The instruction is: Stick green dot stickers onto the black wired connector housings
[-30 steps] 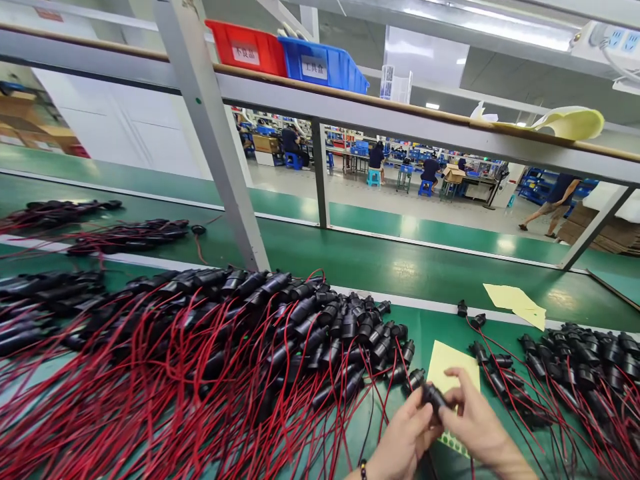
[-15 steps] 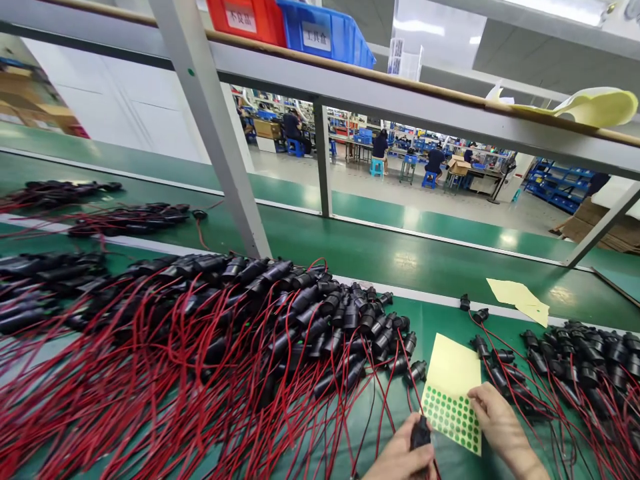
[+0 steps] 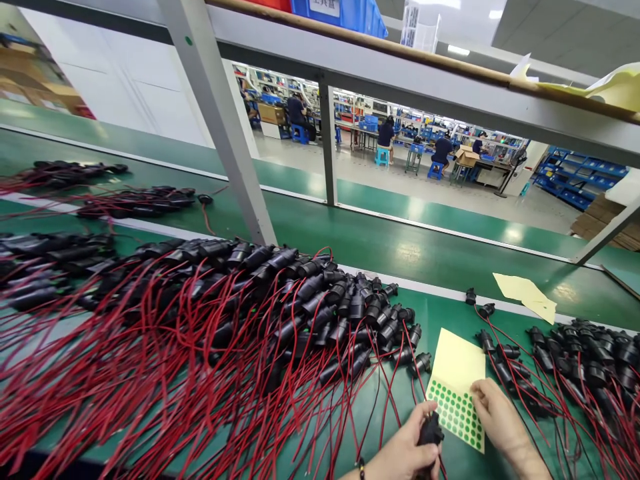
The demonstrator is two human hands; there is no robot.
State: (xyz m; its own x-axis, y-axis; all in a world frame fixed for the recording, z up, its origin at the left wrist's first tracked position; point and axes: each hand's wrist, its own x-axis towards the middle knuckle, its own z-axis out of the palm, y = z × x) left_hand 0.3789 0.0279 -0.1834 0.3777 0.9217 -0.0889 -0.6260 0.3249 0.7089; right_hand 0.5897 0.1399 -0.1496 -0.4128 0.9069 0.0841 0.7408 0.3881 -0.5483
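Observation:
My left hand (image 3: 405, 447) is closed around a black cylindrical part (image 3: 429, 430) with a stepped end, at the lower left edge of a pale yellow sticker sheet (image 3: 457, 357). Rows of round green stickers cover the lower part of that sheet. Bent over its right edge, by the top row of dots, my right hand (image 3: 497, 413) has thumb and fingertips pinched together on the sheet. Whether a single sticker is lifted between them is hidden. Left of the hands lies a large heap of similar black parts (image 3: 310, 313) with long red and black wires.
More black wired parts (image 3: 595, 360) lie to the right. Blank yellow sheets (image 3: 525, 293) rest behind on the green bench. A grey metal post (image 3: 220, 120) and a shelf with a blue bin (image 3: 345, 17) stand ahead. Several people sit at far benches.
The camera view has tilted down slightly. My left hand has turned the black part a little beside the sheet. My right hand stays at the sheet's right edge.

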